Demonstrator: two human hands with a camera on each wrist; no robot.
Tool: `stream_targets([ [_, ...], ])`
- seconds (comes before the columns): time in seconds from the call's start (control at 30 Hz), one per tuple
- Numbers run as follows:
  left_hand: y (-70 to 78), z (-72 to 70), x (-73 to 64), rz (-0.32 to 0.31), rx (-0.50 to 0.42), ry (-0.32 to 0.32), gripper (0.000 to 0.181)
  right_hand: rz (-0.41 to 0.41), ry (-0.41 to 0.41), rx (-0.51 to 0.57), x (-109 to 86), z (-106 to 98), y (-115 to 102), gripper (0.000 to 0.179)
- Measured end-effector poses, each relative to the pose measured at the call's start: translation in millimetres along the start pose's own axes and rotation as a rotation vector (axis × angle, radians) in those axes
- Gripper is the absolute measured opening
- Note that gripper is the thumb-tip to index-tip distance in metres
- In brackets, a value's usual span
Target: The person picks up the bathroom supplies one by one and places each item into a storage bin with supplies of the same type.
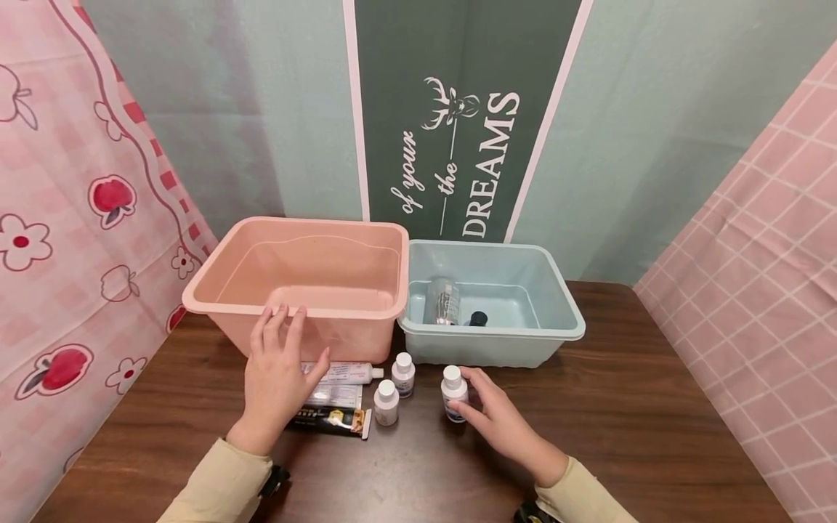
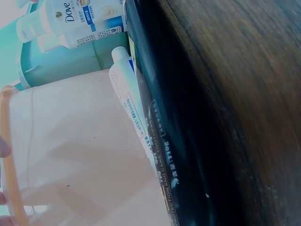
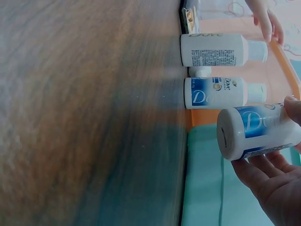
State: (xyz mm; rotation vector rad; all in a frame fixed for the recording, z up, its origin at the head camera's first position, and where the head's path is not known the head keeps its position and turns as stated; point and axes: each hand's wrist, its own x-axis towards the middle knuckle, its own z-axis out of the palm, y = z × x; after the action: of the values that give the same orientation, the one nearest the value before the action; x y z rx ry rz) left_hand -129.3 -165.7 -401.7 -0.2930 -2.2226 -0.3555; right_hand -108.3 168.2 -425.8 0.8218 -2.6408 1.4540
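A small white Dove bottle (image 1: 454, 394) is pinched between the thumb and fingers of my right hand (image 1: 498, 415). In the right wrist view its base shows, raised off the tabletop. My left hand (image 1: 277, 378) has its fingertips at the front rim of the pink bin (image 1: 229, 312), fingers extended and thumb apart. Beneath that hand lie a white tube (image 1: 353, 373), a second white tube or pack (image 1: 336, 396) and a black tube (image 1: 336, 420), all partly hidden. Two more white bottles stand between the hands, one bottle (image 1: 386, 403) nearer me and another bottle (image 1: 403, 375) behind it.
A light blue bin (image 1: 490, 351) touches the pink bin's right side. Inside it are a clear container (image 1: 443, 301) with print and a small black object (image 1: 479, 319). Everything stands on a dark wooden table (image 1: 654, 407) with curtains around it.
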Motion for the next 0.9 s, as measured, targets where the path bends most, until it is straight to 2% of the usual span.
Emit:
stream_targets([
  [0.2,-0.7,1.5,0.1,0.005,-0.004,0.02,0.067,-0.004,-0.009,-0.005,-0.6,0.2,0.8,0.041],
  [0.43,-0.2,1.1,-0.4,0.001,-0.006,0.014,0.066,-0.068,0.007,-0.072,-1.7,0.7,-0.1,0.041],
  [0.7,0.0,0.7,-0.4,-0.003,-0.004,0.005,0.065,-0.218,0.033,-0.3,-3.4,1.0,-3.3,0.045],
  [0.9,-1.0,2.3,-0.6,0.015,-0.009,0.046,0.064,-0.279,0.037,-0.386,-2.8,-0.6,-7.0,0.049],
])
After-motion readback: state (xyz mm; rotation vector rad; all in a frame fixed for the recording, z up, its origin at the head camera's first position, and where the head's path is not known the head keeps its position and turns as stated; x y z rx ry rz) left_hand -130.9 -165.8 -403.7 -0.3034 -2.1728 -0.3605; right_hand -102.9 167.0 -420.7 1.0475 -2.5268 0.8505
